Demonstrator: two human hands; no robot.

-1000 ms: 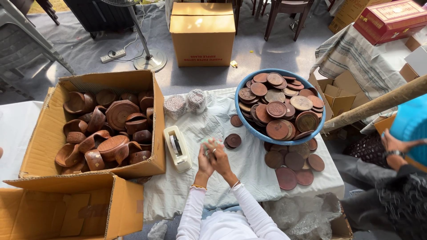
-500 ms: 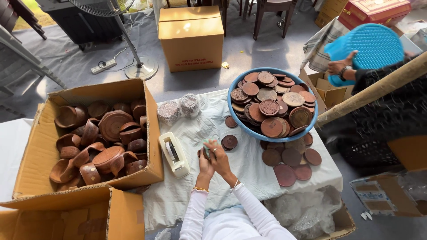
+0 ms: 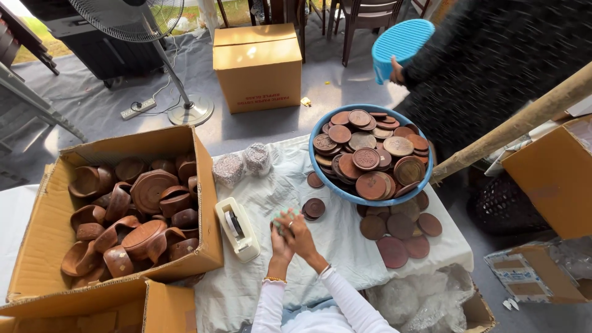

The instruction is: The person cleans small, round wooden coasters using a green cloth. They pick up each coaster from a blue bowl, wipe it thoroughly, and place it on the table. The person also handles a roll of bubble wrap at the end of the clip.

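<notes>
We fold both hands around a small pale, bubble-wrapped disc (image 3: 285, 222) at table centre: left hand (image 3: 280, 239) beneath, right hand (image 3: 301, 233) over. Seemingly light, brittle, best gripped by its rim. White tape dispenser (image 3: 237, 228) at nine o'clock.

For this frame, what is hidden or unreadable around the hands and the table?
Head view only:
- Object between left hand and right hand: covered by the fingers, only a pale green edge shows.
- Lower discs in the blue basin: buried under the top ones.
- Standing person's hand: mostly behind the blue tray.
</notes>
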